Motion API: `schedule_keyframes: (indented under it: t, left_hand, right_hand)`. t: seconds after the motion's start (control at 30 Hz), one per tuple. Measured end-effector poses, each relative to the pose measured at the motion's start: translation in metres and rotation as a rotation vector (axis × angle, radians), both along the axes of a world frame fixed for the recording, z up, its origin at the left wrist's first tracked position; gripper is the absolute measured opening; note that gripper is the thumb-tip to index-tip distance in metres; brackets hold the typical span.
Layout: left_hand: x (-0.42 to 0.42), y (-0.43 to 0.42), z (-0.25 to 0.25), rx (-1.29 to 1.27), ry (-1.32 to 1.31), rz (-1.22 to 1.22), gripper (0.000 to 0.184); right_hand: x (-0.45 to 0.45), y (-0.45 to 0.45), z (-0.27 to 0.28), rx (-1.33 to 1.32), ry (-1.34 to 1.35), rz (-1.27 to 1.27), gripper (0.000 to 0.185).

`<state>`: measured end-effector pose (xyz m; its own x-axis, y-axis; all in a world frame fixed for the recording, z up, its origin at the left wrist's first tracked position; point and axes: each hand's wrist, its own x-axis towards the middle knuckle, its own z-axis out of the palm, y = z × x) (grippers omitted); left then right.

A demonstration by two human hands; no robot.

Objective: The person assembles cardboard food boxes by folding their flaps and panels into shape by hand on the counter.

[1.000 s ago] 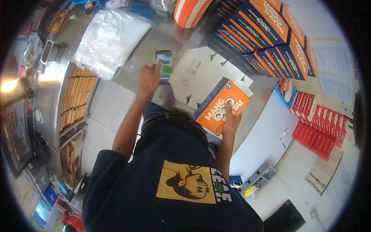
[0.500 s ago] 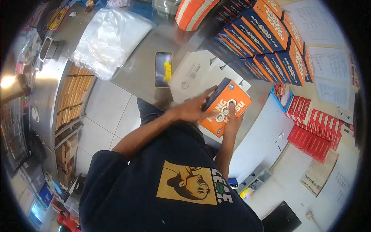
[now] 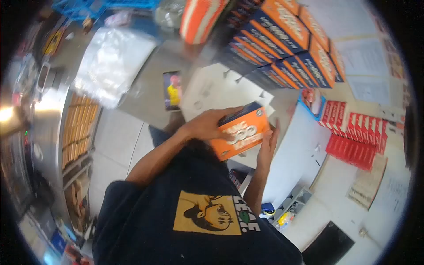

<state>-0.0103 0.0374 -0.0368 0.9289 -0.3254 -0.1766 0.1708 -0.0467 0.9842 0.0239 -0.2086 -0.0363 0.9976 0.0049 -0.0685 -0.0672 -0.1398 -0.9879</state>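
A person's left hand clasps an orange box on the near side of a flattened white carton; the right hand, fingers loosely extended, meets its right end (firm contact is unclear). Light, even support from both sides should avoid dents.

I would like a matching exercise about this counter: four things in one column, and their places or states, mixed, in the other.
1. Phone
2. White cardboard
3. Plastic pile
4. Single orange box

A. Leftmost of the four in the picture
B. Between the left hand and right hand
C. Screen lit
D. Lying unfolded

Pairs: 1-C, 2-D, 3-A, 4-B
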Motion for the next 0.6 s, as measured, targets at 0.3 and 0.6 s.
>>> schedule_keyframes:
  t: [0.3, 0.6]
  left_hand:
    - [0.025, -0.012, -0.021, -0.016, -0.115, 0.514, 0.054]
    - [-0.011, -0.081, -0.131, 0.840, -0.563, -0.294, 0.068]
  right_hand:
    - [0.095, -0.075, 0.086, -0.404, -0.061, 0.157, 0.049]
    - [0.323, 0.035, 0.186, 0.080, -0.173, 0.099, 0.065]
